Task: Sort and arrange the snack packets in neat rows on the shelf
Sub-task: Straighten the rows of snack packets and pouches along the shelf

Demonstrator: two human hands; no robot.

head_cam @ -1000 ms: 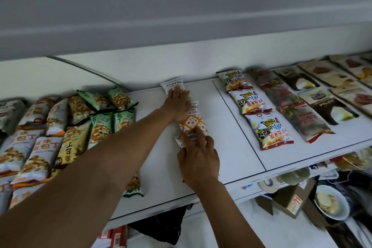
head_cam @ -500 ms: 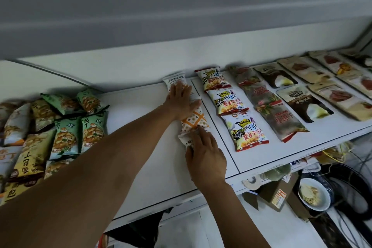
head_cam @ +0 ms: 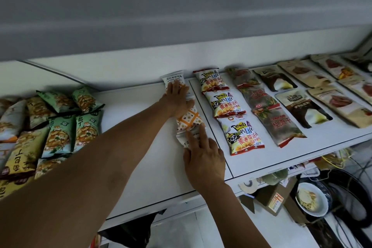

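Observation:
A column of three white packets with orange lattice print lies on the white shelf (head_cam: 141,147). My left hand (head_cam: 178,99) lies flat with fingers spread on the far packet (head_cam: 173,79), near the back wall. The middle packet (head_cam: 189,120) shows between my hands. My right hand (head_cam: 203,159) presses flat on the near packet (head_cam: 184,140), which it mostly hides. Neither hand grips anything. To the right runs a column of three yellow-and-red Power's Life packets (head_cam: 226,103).
Green and yellow packets (head_cam: 60,125) lie in loose overlapping rows at the left. Red-brown, dark and tan packets (head_cam: 302,104) lie in columns at the right. Below the shelf edge are a cardboard box (head_cam: 271,197), a bowl (head_cam: 311,199) and cables.
The view has shifted right, so the packets sit further left in frame. Both hands have stayed pressed on the lattice-print column, pushing it slightly closer to the yellow column.

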